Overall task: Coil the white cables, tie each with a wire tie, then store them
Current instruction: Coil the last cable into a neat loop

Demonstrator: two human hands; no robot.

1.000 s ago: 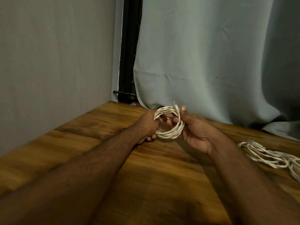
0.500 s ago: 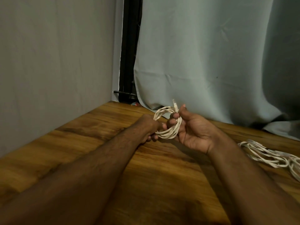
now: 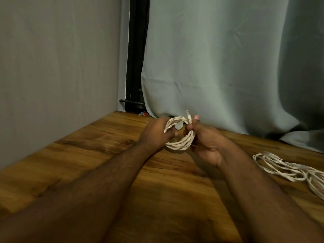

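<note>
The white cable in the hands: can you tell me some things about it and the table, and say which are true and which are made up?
1. Both hands hold the coiled cable. True: the left hand and the right hand each grip a side.
2. The coil lies flat on the wooden table. False: it is held up above it.
3. A plug end sticks up from the coil. True.
4. More loose cables lie on the left of the table. False: they lie on the right.
5. A red curtain hangs behind. False: the curtain is pale grey-green.

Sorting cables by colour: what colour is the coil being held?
White, slightly cream; the coiled cable shows in the head view.
</note>
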